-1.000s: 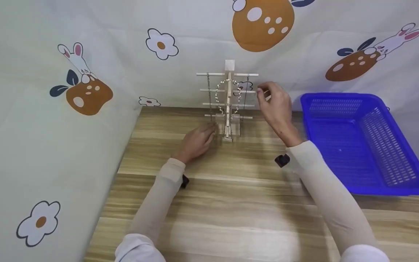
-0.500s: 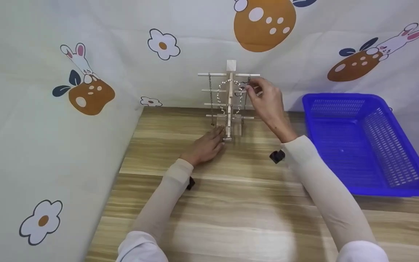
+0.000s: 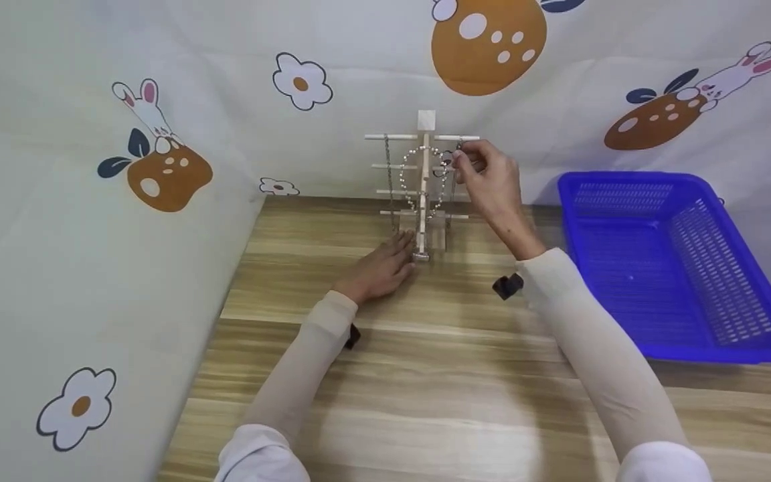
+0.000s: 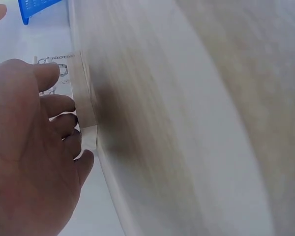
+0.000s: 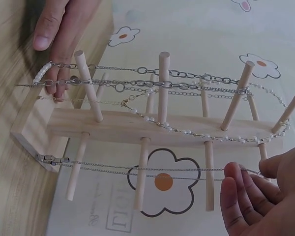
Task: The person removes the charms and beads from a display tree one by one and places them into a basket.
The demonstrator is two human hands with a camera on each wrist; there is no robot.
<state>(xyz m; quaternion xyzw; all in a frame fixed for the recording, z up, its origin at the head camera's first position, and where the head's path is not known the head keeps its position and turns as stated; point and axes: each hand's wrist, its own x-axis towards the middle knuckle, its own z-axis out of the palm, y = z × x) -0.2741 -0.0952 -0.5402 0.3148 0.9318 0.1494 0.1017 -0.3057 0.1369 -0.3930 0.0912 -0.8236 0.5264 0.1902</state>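
A wooden peg stand (image 3: 423,201) rises at the back of the table, hung with a pearl necklace (image 3: 404,167) and several chains. My left hand (image 3: 380,269) lies flat, its straight fingers pressing on the stand's base (image 4: 86,110). My right hand (image 3: 462,157) is up by the right-hand pegs near the top. In the right wrist view that right hand (image 5: 258,172) pinches the end of a thin silver chain (image 5: 152,168) that runs along the pegs. There the left hand's fingers (image 5: 59,29) rest at the base end of the stand (image 5: 162,128), beside the pearl necklace (image 5: 211,137).
A blue plastic basket (image 3: 626,177) stands on the right of the wooden table (image 3: 425,375), with nothing seen in it. Cloth printed with flowers and rabbits (image 3: 158,134) closes off the back and the left side. A corner of the basket (image 4: 37,6) shows in the left wrist view.
My right hand has moved left to the stand's upper right pegs and closed its fingers on the thin chain. My left hand slid right to the stand's base.
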